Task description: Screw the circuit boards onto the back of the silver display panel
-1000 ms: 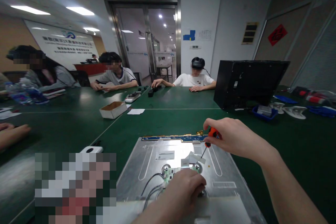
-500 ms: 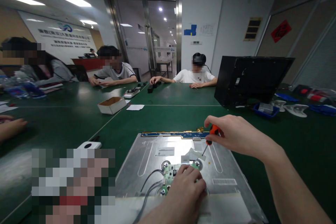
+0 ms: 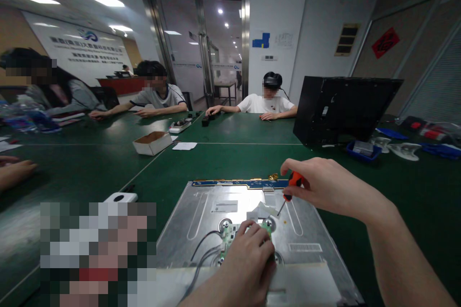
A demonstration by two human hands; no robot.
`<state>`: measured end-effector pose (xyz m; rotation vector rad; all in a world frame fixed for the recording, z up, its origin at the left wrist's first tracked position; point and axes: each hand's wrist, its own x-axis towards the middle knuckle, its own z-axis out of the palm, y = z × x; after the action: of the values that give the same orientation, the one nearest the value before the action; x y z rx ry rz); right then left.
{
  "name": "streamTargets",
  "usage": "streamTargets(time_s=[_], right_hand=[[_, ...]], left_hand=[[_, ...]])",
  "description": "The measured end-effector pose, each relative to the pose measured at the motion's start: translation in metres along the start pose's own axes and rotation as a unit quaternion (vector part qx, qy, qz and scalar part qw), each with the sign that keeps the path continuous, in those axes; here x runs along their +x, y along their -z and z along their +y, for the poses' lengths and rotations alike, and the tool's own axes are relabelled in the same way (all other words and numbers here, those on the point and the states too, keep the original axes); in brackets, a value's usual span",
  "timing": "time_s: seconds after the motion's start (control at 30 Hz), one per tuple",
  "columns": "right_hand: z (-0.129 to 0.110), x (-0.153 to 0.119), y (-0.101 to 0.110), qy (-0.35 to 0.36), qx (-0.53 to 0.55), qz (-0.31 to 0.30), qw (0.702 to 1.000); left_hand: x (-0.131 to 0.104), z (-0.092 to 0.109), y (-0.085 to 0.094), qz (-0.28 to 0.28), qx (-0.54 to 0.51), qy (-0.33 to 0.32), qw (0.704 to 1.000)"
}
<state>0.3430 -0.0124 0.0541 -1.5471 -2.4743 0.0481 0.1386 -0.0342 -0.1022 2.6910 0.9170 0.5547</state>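
Note:
A silver metal panel (image 3: pixel 306 254), resembling the back of a display, lies before me with a green circuit board (image 3: pixel 227 236) on it. My left hand (image 3: pixel 250 254) covers much of the board, its fingers curled over it; the fingertips and thumb are partly hidden. In my right hand (image 3: pixel 324 182) is a screwdriver (image 3: pixel 296 180) with a red-and-black handle, tilted with its tip down near a piece of clear tape (image 3: pixel 266 209). Grey cables (image 3: pixel 202 268) run from the board's left side. Along the panel's far edge sits a narrow blue circuit strip (image 3: pixel 230 183).
A black monitor (image 3: pixel 345 110) stands at right, beside a blue tray (image 3: pixel 363 149). An open white box (image 3: pixel 153 143) and a paper slip (image 3: pixel 184 146) lie beyond the panel. Co-workers sit around the green table (image 3: pixel 230 158); another person's hand (image 3: pixel 16 170) rests at far left.
My left hand has shifted slightly left and forward over the circuit board. The right hand with the screwdriver stays nearly in place. A co-worker at the back left has stretched an arm out along the table.

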Motion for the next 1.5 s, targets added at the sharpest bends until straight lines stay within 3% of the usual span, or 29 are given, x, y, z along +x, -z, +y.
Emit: streamTargets(time_s=[0.3, 0.57, 0.97, 1.5], right_hand=[[-0.005, -0.017, 0.005, 0.038, 0.059, -0.060, 0.996], [-0.017, -0.011, -0.005, 0.094, 0.074, -0.096, 0.988], [-0.025, -0.023, -0.007, 0.129, 0.046, -0.091, 0.986], [-0.033, -0.016, -0.014, 0.161, 0.045, -0.120, 0.979]], left_hand=[[0.000, -0.002, 0.003, -0.016, -0.026, -0.012, 0.999], [0.001, -0.004, -0.004, 0.020, -0.024, -0.007, 0.999], [0.000, -0.002, -0.007, 0.031, -0.036, 0.012, 0.999], [-0.002, -0.003, -0.006, 0.018, -0.041, 0.005, 0.999]])
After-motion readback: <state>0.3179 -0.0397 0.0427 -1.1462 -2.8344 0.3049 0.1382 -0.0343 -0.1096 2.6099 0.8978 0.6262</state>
